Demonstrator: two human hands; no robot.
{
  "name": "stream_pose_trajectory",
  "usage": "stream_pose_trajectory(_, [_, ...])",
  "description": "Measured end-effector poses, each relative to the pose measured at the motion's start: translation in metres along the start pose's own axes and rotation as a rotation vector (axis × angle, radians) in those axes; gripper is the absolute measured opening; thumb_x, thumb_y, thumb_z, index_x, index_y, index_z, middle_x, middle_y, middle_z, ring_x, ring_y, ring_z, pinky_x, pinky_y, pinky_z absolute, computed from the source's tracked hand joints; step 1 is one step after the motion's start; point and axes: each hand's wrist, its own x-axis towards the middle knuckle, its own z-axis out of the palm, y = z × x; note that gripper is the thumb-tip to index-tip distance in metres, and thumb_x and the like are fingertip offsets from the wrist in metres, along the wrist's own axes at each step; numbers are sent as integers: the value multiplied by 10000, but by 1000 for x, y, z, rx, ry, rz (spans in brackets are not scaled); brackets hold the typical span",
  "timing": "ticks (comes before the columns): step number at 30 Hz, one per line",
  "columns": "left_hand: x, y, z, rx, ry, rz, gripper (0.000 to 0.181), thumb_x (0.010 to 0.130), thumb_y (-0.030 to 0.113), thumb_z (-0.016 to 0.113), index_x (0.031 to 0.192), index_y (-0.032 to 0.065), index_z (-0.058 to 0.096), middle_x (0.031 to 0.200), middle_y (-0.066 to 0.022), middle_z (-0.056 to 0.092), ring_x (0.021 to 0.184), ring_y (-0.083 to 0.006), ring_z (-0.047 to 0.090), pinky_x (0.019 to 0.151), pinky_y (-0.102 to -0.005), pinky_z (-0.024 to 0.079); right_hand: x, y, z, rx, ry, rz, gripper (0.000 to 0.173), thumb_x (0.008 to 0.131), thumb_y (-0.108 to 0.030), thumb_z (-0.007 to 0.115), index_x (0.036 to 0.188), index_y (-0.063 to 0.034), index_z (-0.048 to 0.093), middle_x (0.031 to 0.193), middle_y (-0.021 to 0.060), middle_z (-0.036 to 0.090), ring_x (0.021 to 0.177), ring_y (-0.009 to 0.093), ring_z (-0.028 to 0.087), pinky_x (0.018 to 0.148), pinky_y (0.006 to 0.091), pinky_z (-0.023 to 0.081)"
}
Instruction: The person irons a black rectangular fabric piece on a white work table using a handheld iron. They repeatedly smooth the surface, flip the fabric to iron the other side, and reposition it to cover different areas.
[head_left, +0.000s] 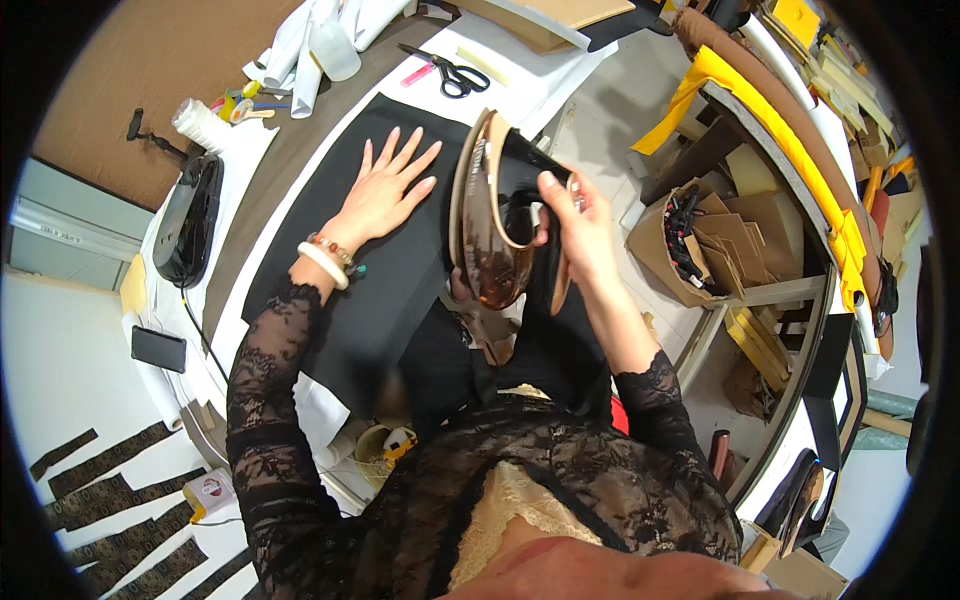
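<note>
My left hand (392, 183) lies flat, fingers spread, on a large piece of black fabric (337, 247) across the white-covered work table. A white bangle and a beaded bracelet circle that wrist. In my right hand (581, 225) is a glossy brown-and-black clothes iron (491, 232), gripped by its handle. It is tipped on its side with the tip away from me and its flat sole towards the left. The iron stands close to the fabric's right edge; whether it touches the fabric I cannot tell.
Black-handled scissors (452, 75) and a pink marker (418, 74) lie beyond the fabric. On the left are a black corded device (187, 221), a thread cone (201, 126) and a phone (158, 349). A cardboard box (660, 240) and a shelf with yellow cloth (780, 142) stand right.
</note>
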Motion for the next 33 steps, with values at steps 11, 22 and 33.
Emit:
stream_pose_trajectory(11, [10,-1,22,81,-68,53,624,1060,433,449,1629,218,308,1709,-98,206,1574,-390,129,1243,-610,105,3,51,-4,50,130,121,447,1037,-234,647,1349,57,515,700,14,549,488,92,497,448,258,434])
stream_pose_trajectory(22, [14,0,22,67,-84,64,683,1045,498,457,1623,163,311,1697,-172,197,1549,-479,129,1217,-654,138,-13,116,-17,328,255,452,287,1067,-405,544,1022,-122,531,599,11,496,438,127,472,438,285,434])
stream_pose_trajectory(33, [14,-1,25,89,-53,46,679,1040,476,470,1629,184,302,1704,-148,194,1566,-428,123,1230,-618,130,-31,105,-32,501,118,265,378,1068,-396,561,1250,-65,546,624,47,508,447,152,488,444,294,444])
